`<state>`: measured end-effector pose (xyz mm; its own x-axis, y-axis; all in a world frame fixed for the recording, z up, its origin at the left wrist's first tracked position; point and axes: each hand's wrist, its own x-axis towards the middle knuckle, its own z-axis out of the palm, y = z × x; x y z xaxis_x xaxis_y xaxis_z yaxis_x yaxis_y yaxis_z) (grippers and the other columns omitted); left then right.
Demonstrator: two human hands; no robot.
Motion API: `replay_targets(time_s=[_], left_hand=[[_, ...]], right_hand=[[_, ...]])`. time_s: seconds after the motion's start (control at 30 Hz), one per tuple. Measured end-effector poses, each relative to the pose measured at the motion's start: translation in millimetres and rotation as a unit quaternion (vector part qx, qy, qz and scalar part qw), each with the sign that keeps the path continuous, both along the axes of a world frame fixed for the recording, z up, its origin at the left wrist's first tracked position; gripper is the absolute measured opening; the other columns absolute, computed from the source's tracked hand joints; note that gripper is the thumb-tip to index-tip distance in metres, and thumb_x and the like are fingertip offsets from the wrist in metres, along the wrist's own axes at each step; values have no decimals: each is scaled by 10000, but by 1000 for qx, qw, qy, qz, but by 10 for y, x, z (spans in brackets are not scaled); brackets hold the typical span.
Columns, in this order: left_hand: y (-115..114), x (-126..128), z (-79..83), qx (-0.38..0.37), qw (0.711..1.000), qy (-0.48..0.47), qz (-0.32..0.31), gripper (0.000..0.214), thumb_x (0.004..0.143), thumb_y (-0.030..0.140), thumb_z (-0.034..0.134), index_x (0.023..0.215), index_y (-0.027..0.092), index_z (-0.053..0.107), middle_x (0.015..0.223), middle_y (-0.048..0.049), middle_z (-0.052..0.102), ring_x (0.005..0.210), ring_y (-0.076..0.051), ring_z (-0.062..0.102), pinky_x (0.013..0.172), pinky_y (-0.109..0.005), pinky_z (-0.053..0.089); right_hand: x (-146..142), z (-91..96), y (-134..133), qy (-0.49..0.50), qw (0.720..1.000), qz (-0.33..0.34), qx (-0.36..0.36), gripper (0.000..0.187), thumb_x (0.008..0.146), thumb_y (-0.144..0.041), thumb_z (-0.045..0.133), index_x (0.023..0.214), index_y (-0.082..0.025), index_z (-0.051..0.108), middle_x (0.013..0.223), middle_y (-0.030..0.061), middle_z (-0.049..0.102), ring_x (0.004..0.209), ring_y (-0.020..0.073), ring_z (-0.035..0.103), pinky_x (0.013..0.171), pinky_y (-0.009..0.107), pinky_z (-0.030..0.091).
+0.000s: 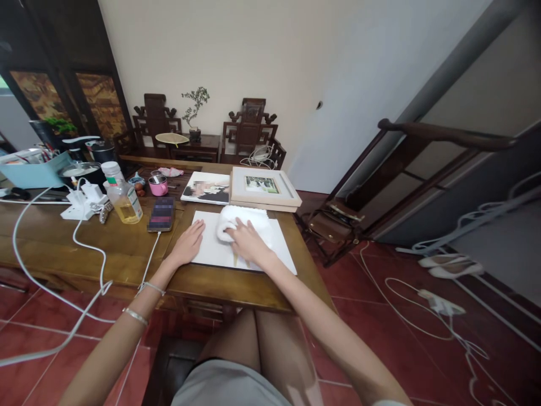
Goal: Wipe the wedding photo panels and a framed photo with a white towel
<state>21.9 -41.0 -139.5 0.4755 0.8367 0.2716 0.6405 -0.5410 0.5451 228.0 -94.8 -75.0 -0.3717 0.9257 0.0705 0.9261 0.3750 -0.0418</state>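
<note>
A white flat panel (253, 256) lies on the wooden table (84, 248) in front of me. My left hand (189, 243) rests flat on the panel's left edge, fingers stretched out. My right hand (247, 241) presses down on a white cloth (245, 219) that lies bunched on the panel, fingers over its near part. Just beyond the panel sit a white picture frame (264, 188) and a printed photo board (207, 188).
A phone (161, 214) on a cable, an oil bottle (123, 200), a pink cup (158, 185) and a white power strip (82, 204) sit at the left. Carved wooden chairs (249, 132) stand behind. A stair rail (443, 135) and floor cables (439, 304) are at the right.
</note>
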Motion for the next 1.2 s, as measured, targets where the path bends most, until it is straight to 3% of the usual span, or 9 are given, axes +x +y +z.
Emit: replay_targets(time_s=[0.1, 0.23, 0.37, 0.47, 0.57, 0.67, 0.9, 1.03, 1.2], left_hand=[[-22, 17, 58, -59, 992, -104, 31, 582, 934, 459, 234, 1385, 123, 384, 1468, -83, 352, 1375, -195, 289, 1156, -369, 190], [-47, 25, 164, -92, 972, -205, 62, 608, 956, 462, 90, 1416, 141, 326, 1488, -51, 314, 1383, -173, 264, 1156, -353, 187], [-88, 44, 200, -66, 980, -174, 68, 594, 960, 455, 114, 1399, 137, 357, 1481, -59, 325, 1384, -183, 262, 1155, -375, 205], [-107, 64, 159, -36, 993, -107, 29, 554, 945, 449, 234, 1361, 135, 420, 1449, -79, 381, 1366, -196, 308, 1153, -389, 207], [-91, 68, 95, -13, 999, -51, 4, 498, 932, 405, 282, 1287, 142, 512, 1399, -100, 453, 1343, -215, 354, 1140, -436, 215], [-64, 55, 56, 10, 1000, -28, -5, 447, 910, 354, 341, 1240, 142, 554, 1382, -113, 475, 1329, -221, 380, 1131, -447, 231], [-72, 32, 121, 33, 999, -10, -10, 426, 890, 321, 387, 1224, 126, 565, 1343, -124, 520, 1294, -236, 427, 1120, -448, 264], [-85, 29, 142, 42, 999, -19, -17, 391, 885, 318, 395, 1181, 160, 595, 1290, -104, 571, 1252, -234, 474, 1102, -444, 301], [-76, 33, 92, 30, 999, -24, -8, 437, 881, 332, 391, 1233, 128, 551, 1370, -130, 488, 1313, -229, 404, 1122, -447, 260]], right_hand=[[-277, -68, 69, -14, 1000, -11, 15, 443, 776, -85, 440, 1198, -111, 569, 1403, 186, 413, 1330, 410, 248, 1023, 633, 205], [-529, -42, -188, -5, 992, 122, 21, 434, 786, -90, 443, 1195, -128, 580, 1441, 169, 367, 1347, 391, 227, 1049, 620, 174], [-421, 120, -607, 7, 976, 214, -29, 419, 744, -60, 450, 1110, -153, 632, 1401, 129, 443, 1339, 342, 285, 1067, 556, 229], [-185, 222, -750, 17, 982, 171, -72, 437, 702, -53, 468, 1088, -158, 644, 1295, 135, 551, 1298, 304, 374, 1066, 504, 270], [31, 226, -601, 22, 994, 90, -66, 455, 723, -59, 448, 1140, -121, 619, 1164, 175, 624, 1273, 295, 410, 1068, 488, 257], [100, 165, -208, 26, 997, 43, -51, 499, 739, -45, 418, 1205, -120, 578, 1165, 171, 620, 1281, 295, 391, 1043, 485, 273], [-394, 165, 669, 96, 991, 81, -50, 445, 776, -74, 388, 1148, -168, 613, 1265, 62, 591, 1130, 243, 527, 956, 332, 373], [-445, 166, 703, 108, 989, 91, -50, 451, 755, -85, 419, 1155, -173, 609, 1241, 53, 609, 1105, 238, 542, 943, 309, 381], [225, 101, 494, 114, 991, 60, -45, 487, 723, -55, 383, 1144, -153, 607, 1199, 63, 634, 1047, 230, 580, 914, 292, 410]])
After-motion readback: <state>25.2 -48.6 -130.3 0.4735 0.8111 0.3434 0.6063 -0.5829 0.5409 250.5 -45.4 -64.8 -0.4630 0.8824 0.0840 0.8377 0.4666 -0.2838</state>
